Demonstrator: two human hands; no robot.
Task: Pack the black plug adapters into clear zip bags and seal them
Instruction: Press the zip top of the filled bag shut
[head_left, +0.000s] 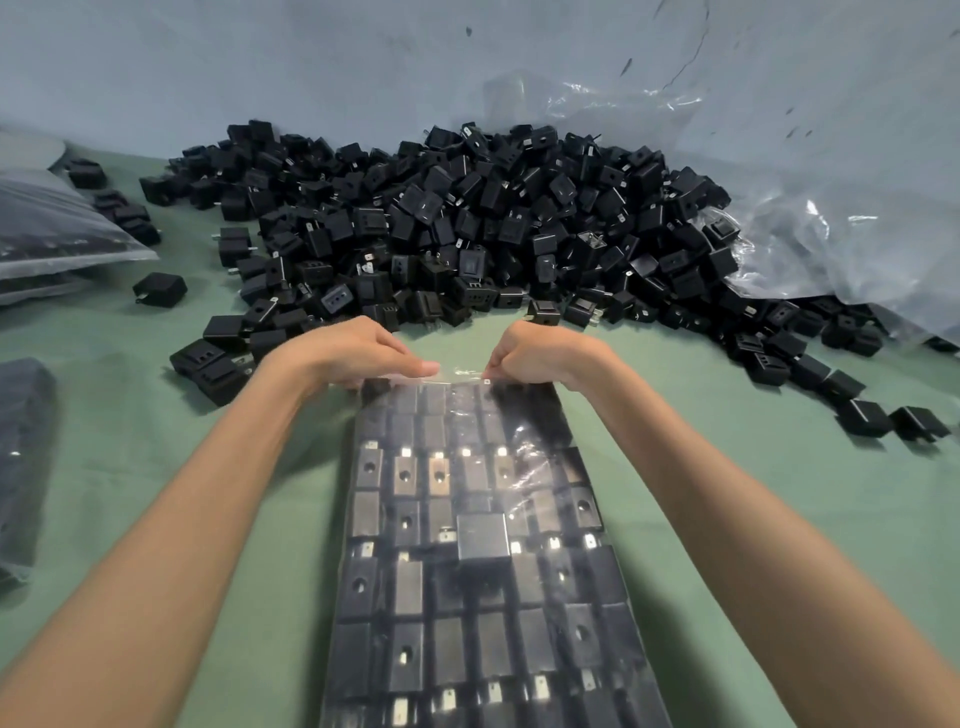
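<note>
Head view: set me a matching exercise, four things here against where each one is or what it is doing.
1 filled bag
2 adapter pile
3 crumpled plastic
4 left hand

a far right, see-through
b pinches the bag's top edge
c nearest, centre
d heaped at the back of the green table

Pairs: 1-c, 2-d, 3-a, 4-b

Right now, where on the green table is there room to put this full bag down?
Bare green cloth lies left of the zip bag, between it and the dark bag at the left edge, and right of it, before the stray adapters. Farther ahead the adapter pile crowds the cloth; packed bags fill the far left.
</note>
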